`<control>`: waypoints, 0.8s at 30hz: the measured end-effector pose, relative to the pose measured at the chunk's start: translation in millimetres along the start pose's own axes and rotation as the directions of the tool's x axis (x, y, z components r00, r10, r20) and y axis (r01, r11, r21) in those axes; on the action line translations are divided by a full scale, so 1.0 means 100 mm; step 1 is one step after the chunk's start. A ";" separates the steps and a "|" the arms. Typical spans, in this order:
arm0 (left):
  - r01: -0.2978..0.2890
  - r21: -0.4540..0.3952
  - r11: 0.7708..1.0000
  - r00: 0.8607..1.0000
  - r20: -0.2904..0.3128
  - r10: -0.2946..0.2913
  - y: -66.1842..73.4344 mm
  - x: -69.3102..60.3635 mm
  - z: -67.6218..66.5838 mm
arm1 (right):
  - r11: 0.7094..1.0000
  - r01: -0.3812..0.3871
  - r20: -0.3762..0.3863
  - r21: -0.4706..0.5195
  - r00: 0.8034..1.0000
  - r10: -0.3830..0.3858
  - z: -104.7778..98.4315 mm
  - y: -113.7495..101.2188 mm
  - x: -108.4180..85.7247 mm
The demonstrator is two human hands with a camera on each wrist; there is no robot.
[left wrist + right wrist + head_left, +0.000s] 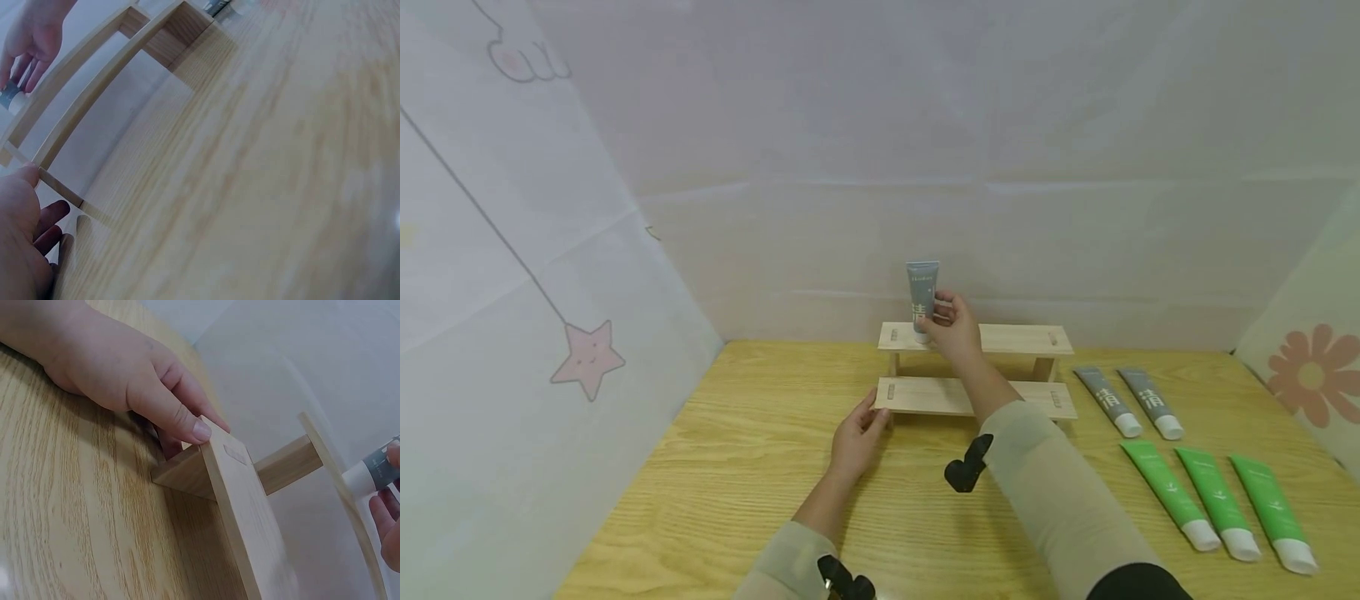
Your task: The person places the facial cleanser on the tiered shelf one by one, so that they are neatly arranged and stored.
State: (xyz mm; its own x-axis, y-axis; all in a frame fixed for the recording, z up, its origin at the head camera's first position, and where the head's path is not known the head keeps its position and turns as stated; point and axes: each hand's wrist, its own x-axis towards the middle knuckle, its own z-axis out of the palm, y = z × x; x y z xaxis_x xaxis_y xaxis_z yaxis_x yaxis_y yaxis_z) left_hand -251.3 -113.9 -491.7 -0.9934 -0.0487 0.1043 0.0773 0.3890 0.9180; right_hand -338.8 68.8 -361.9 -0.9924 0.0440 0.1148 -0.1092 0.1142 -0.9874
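A two-tier wooden stand has an upper board (1022, 337) and a lower board (932, 396). My right hand (955, 333) pinches a grey tube (922, 287) upright, white cap down, at the left part of the upper board. In the right wrist view the tube's white cap (358, 481) meets the upper board, with my right hand (390, 537) at the frame's edge. My left hand (854, 442) grips the left end of the lower board; its thumb lies on the board's corner in the right wrist view, fingers behind (181, 394).
Two grey tubes (1107, 400) (1152, 403) lie right of the stand on the wooden table (737, 467). Nearer the front right lie three green tubes (1167, 487) (1217, 496) (1272, 504). A pale cloth wall (820, 167) stands behind the stand.
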 end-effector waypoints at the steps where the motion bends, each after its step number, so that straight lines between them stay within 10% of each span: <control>1: -0.002 0.002 1.000 1.000 0.001 0.002 0.00 0.00 0.00 | 1.000 0.000 0.002 0.004 1.000 0.000 -0.01 0.00 0.00; 24: -0.004 -0.006 1.000 1.000 0.027 0.004 0.01 0.00 -0.01 | 0.999 0.013 -0.006 -0.051 1.000 -0.013 -0.57 0.01 -0.04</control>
State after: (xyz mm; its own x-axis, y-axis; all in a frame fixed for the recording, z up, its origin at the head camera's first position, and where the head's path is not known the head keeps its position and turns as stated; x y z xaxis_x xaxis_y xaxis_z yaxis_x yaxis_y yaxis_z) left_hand -251.5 -114.7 -490.2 -0.9949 -0.0222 0.0981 0.0821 0.3841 0.9196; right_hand -331.2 125.2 -357.3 -0.9905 0.0483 0.1286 -0.1191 0.1651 -0.9791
